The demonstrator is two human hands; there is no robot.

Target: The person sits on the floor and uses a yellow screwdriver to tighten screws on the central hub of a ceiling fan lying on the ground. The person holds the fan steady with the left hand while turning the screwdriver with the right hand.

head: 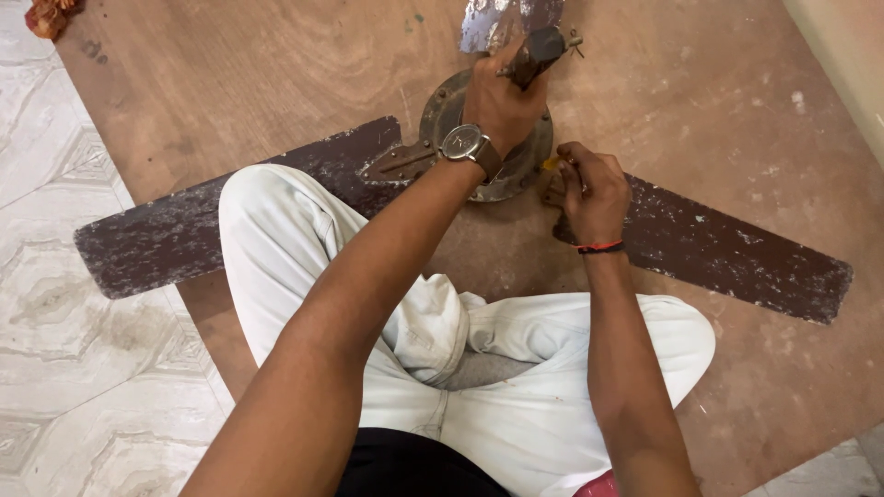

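Observation:
An old ceiling fan lies flat on a brown plywood board (276, 64), its round metal hub (440, 112) between three dusty dark blades. My left hand (502, 97), with a wristwatch, is closed around the fan's upright rod (536, 52) above the hub. My right hand (589, 189) grips a small yellow-handled tool (551, 164) at the hub's edge, where the right blade (737, 253) joins. The tool's tip is hidden by my fingers. The left blade (175, 235) reaches past my knee.
I sit cross-legged in white trousers (516, 377) on the board. Patterned floor tiles (64, 368) lie to the left. A third blade (493, 20) points away at the top. A pale wall edge (847, 55) runs along the upper right.

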